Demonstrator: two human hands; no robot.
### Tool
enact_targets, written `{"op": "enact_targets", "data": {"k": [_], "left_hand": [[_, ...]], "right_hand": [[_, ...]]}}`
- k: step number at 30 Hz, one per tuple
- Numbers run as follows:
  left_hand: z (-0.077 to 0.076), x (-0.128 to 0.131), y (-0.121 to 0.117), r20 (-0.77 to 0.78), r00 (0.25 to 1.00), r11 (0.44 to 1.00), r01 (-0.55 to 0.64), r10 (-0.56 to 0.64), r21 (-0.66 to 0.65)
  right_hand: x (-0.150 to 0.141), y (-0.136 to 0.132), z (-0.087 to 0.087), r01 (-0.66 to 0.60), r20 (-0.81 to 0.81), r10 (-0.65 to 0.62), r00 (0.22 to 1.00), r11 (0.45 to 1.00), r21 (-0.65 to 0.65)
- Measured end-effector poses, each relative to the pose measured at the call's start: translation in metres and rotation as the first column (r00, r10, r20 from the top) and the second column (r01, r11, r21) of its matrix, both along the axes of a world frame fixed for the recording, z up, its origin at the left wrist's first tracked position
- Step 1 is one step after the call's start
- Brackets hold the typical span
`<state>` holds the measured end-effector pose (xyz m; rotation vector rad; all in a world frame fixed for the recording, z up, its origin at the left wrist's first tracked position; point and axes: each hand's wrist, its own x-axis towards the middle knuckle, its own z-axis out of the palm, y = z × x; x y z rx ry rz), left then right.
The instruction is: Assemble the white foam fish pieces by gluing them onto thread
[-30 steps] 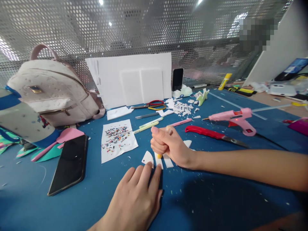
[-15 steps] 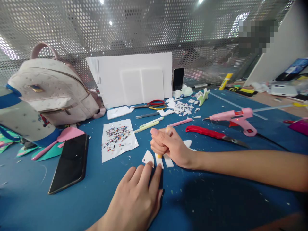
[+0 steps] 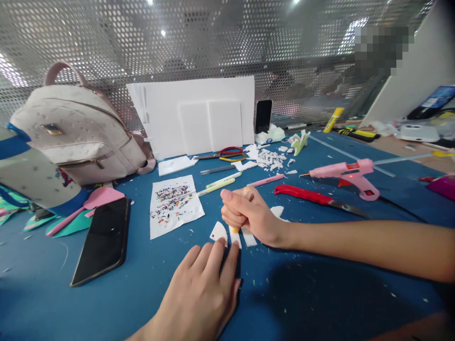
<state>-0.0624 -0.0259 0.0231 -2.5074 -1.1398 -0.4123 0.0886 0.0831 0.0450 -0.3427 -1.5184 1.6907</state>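
Note:
My right hand (image 3: 254,215) is a fist around an upright, slim yellow-tipped tool (image 3: 235,230); most of it is hidden, so its exact kind cannot be made out. The tool's tip rests on a narrow white foam strip (image 3: 234,239). My left hand (image 3: 204,284) lies flat on the table with fingers stretched out. One fingertip presses the near end of that strip, and another touches a white rounded piece (image 3: 218,232) with a small dark hole. A second white strip (image 3: 249,238) lies just right, partly under my right hand.
Colourful bits lie on a white sheet (image 3: 176,208). A black phone (image 3: 103,241) is at left, before a backpack (image 3: 78,132). To the right are a red-handled knife (image 3: 305,194) and a pink glue gun (image 3: 344,173). Scissors (image 3: 227,154) and white scraps (image 3: 270,158) lie behind.
Almost nothing differs. My right hand has shifted very slightly to the left, with the yellow-tipped tool still on the strip; my left hand stays in place.

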Motion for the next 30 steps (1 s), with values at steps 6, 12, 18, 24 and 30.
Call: {"op": "enact_targets", "data": {"k": [6,12,18,24,30], "left_hand": [[0.0008,-0.0003,-0.0002,-0.005,1.0,1.0,-0.003,0.003,0.005],[-0.0002,-0.0002,-0.0008,-0.007,1.0,1.0,0.0,0.0,0.002],[0.0004,-0.0002,-0.0006,-0.001,1.0,1.0,0.0,0.0,0.011],[0.0011,-0.0016,0.0,-0.009,1.0,1.0,-0.001,0.001,0.009],[-0.0004,-0.0003,-0.0002,-0.002,1.0,1.0,0.001,-0.001,0.02]], "right_hand": [[0.0003,-0.0005,-0.0007,0.002,0.006,-0.002,1.0,1.0,-0.002],[-0.0002,-0.0003,-0.0009,-0.009,0.001,0.009,1.0,1.0,-0.003],[-0.0004,-0.0005,0.0005,-0.022,-0.004,0.022,1.0,1.0,-0.007],[-0.0004,0.0,-0.0001,-0.025,-0.009,0.025,1.0,1.0,-0.009],[-0.0008,-0.0002,-0.0002,-0.026,-0.007,0.026,1.0,1.0,-0.002]]}}
